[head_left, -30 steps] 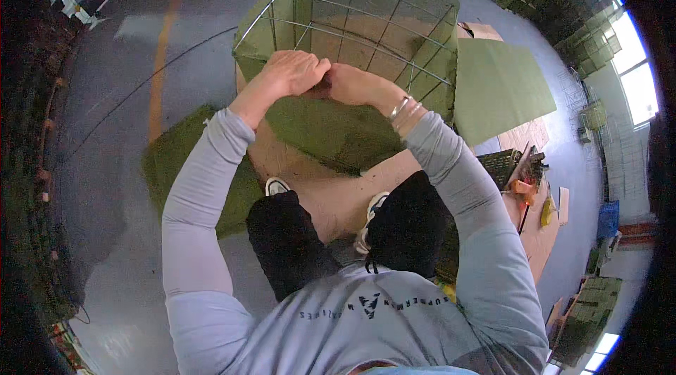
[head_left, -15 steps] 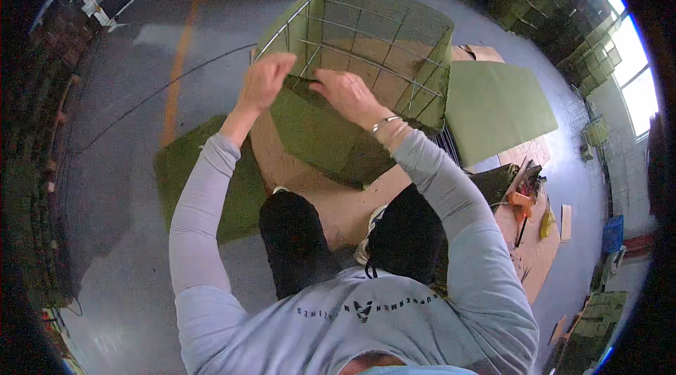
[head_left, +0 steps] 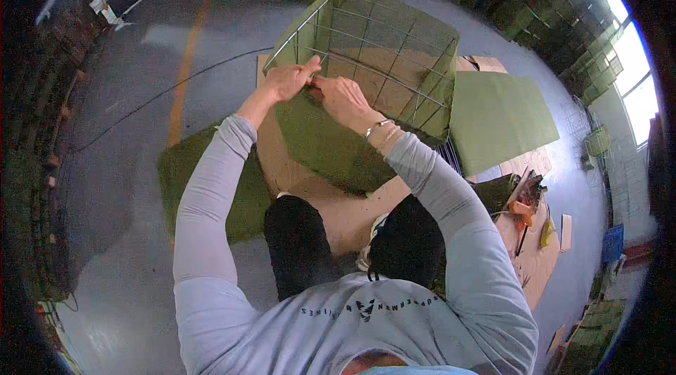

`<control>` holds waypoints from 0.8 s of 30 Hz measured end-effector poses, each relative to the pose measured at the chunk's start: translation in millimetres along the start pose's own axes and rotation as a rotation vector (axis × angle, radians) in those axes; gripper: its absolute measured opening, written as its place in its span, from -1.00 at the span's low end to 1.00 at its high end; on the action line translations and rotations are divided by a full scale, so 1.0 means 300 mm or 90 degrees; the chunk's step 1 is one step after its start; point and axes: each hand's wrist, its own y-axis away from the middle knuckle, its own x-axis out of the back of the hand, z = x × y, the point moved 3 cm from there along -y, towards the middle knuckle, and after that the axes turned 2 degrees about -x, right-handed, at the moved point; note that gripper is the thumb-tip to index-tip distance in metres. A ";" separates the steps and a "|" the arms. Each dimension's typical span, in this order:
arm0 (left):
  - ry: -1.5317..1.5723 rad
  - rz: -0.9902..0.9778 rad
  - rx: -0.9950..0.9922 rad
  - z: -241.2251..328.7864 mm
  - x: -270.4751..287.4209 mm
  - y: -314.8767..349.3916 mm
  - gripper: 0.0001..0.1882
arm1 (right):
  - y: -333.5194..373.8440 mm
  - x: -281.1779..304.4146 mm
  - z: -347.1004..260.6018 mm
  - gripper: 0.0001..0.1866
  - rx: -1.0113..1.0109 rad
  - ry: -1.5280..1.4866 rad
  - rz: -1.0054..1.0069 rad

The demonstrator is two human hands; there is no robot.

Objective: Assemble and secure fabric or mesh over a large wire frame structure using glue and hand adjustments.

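Note:
In front of me stands a box of wire grid (head_left: 362,40) with green sheet panels on its sides. Its near green panel (head_left: 331,142) faces me. My left hand (head_left: 287,82) is closed at the top edge of that panel, towards its left corner; what its fingers hold is hidden. Close beside it, my right hand (head_left: 345,102) pinches the same edge, fingertips almost meeting those of the left. A metal bangle (head_left: 380,126) circles my right wrist.
Cardboard (head_left: 324,223) lies under the box. Flat green sheets lie on the floor to the left (head_left: 211,185) and right (head_left: 500,118). An orange-handled tool (head_left: 521,210) and a yellow item (head_left: 546,233) rest at the right. A dark cable (head_left: 176,86) crosses the floor at left.
My left hand has come down and to the right, closer to my right hand at the panel's edge. The box sits slightly lower and further right in view.

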 end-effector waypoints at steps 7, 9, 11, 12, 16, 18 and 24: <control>0.114 -0.059 -0.003 -0.011 0.017 -0.039 -0.06 | 0.012 -0.018 -0.031 -0.84 0.005 0.036 0.074; 0.287 -0.081 -0.015 -0.055 0.015 -0.042 -0.04 | -0.009 -0.022 -0.057 -0.85 0.007 0.053 0.047; 0.309 -0.092 -0.027 -0.035 0.019 -0.051 -0.03 | -0.016 -0.026 -0.039 -0.86 0.002 0.078 0.021; 0.330 -0.102 -0.036 -0.025 0.018 -0.056 -0.02 | -0.013 -0.025 -0.033 -0.87 0.017 0.081 0.035; 0.249 -0.060 -0.057 -0.055 0.030 -0.069 0.00 | -0.012 -0.036 -0.058 -0.89 0.025 0.106 0.069; 0.386 -0.103 -0.028 -0.054 0.039 -0.075 0.01 | -0.026 -0.049 -0.036 -0.89 0.001 0.107 0.042; 0.517 0.163 -0.154 -0.088 0.144 0.033 -0.22 | -0.062 -0.036 -0.058 -0.82 -0.026 0.054 0.018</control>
